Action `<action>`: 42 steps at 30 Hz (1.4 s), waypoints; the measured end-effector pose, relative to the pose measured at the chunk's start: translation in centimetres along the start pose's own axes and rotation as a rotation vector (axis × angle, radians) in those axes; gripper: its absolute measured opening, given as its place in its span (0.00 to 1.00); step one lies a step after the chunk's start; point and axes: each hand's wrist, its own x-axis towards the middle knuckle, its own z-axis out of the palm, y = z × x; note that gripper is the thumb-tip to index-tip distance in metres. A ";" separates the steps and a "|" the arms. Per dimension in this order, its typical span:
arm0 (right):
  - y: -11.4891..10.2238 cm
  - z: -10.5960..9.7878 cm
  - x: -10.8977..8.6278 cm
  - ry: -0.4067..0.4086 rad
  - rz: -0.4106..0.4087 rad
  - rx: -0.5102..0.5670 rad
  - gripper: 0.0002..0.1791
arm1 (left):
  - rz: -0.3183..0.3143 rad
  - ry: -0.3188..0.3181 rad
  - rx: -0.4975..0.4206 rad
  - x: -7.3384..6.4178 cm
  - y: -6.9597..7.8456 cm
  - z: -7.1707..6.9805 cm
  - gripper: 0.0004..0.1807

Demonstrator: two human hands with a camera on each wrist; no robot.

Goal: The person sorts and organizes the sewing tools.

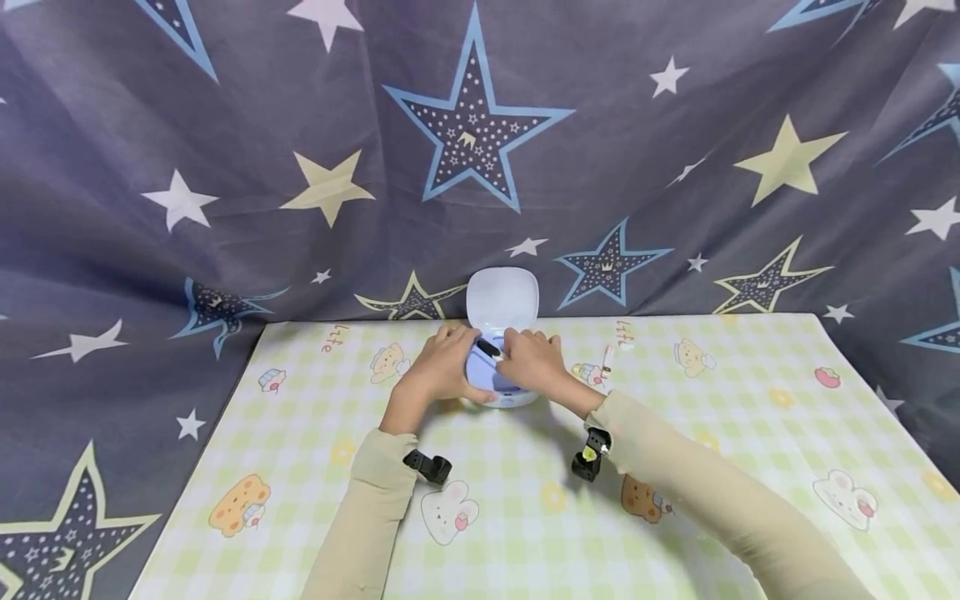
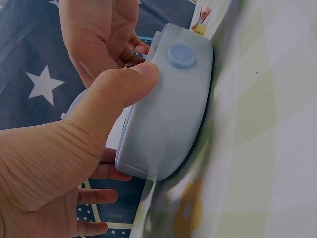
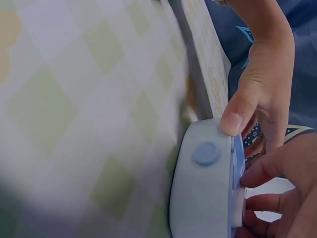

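The case (image 1: 517, 401) is set near the far edge of the surface (image 1: 315, 492), its lid (image 1: 503, 298) raised. Its left side is gripped by the left hand (image 1: 441, 367), the thumb laid on the near wall. A dark-tipped item (image 1: 488, 347) appears to be pinched by the right grip (image 1: 536, 363) over the interior. Should harder pulling be done than is steadied by the left hand, the case could be tilted or slid; if pinched poorly, the item could be dropped. If jolted, the lid could be brought down on the fingers. The right fingertips, the item's far end and most contents are hidden; the wrist views are dim.
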 end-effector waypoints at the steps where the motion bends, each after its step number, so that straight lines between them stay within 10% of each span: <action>1: 0.0 -0.1 0.1 0.000 -0.001 -0.001 0.08 | -0.002 0.000 0.000 0.1 0.0 -0.1 0.61; 20: -0.3 -0.6 0.5 -0.065 0.027 -0.002 0.06 | -0.011 0.005 0.011 -0.3 0.3 0.1 0.60; 42: -0.7 1.2 -1.6 0.223 -0.108 -0.217 0.12 | 0.008 0.027 0.015 -0.5 0.2 0.3 0.58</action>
